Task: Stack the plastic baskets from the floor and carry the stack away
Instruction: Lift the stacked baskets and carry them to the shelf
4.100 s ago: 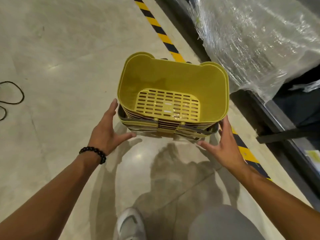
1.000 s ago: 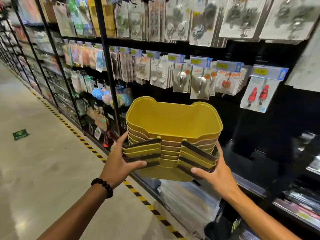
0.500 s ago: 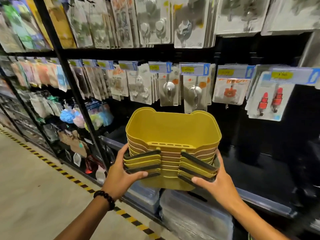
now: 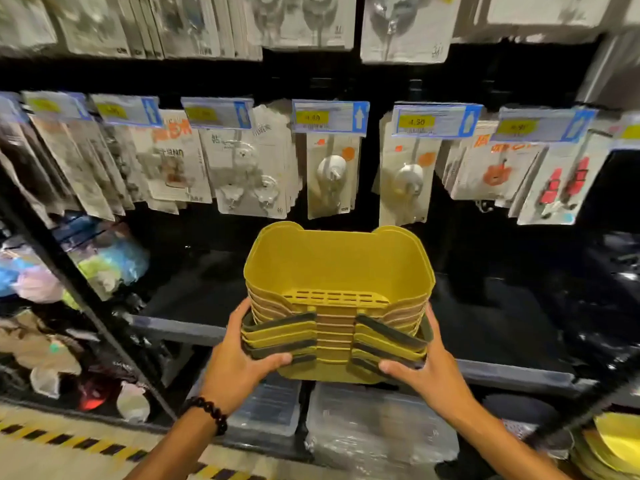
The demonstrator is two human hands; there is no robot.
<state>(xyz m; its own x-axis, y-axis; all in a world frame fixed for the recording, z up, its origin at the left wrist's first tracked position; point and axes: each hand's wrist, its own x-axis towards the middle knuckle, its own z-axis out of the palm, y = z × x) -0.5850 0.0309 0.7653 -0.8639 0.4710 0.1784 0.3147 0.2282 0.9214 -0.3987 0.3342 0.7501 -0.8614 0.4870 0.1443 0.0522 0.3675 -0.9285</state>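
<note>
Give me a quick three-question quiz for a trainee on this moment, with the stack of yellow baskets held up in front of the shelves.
1. True or false: the stack of yellow baskets rests on the floor.
2. Which hands hold the stack? A) left only B) right only C) both
3. Fill in: the left hand has a black ___ bracelet on its wrist.

Key
1. False: it is held up in front of the dark shelf, below the hanging packaged hooks.
2. C: the left hand grips the left side and the right hand grips the right side.
3. Bead.
</note>
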